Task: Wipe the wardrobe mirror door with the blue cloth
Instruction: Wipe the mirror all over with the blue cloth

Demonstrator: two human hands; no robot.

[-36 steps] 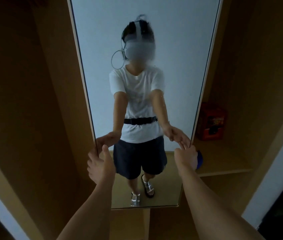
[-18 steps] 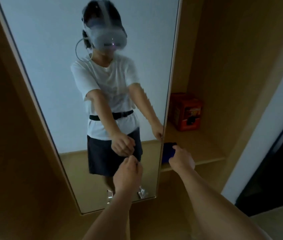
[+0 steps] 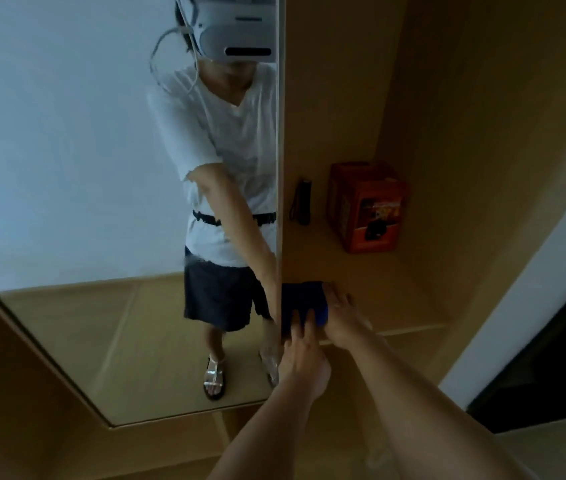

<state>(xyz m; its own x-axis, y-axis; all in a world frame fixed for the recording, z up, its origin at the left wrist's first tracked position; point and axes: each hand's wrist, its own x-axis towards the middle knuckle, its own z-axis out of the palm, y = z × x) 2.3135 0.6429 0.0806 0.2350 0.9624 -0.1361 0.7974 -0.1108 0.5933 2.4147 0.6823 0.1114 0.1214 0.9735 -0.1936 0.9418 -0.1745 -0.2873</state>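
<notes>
The wardrobe mirror door (image 3: 119,202) fills the left of the view, a tall framed pane standing upright with its right edge (image 3: 280,168) running down just left of the open compartment; being glass, it is stiff, smooth and likely fragile at the edges, so it wants broad, even pressure rather than a hard push near the frame. Beside it the wooden shelf (image 3: 396,306) carries an orange box (image 3: 364,206) towards its back corner and a small dark torch-like object (image 3: 304,202) against the back wall, close to the mirror's edge. At the shelf's front edge, just beside the mirror's edge, lies the blue cloth (image 3: 304,299), a small folded or bunched wad. It looks soft, light and limp, so it should crumple and drape when lifted; gathering it in the palm from the top would probably serve better than pinching a corner. The right hand (image 3: 340,313) rests on the cloth's right side with fingers curled over it, seemingly taking hold. The left hand (image 3: 304,344) reaches in from below, its fingers (image 3: 297,318) fairly straight and touching the cloth's near side.
</notes>
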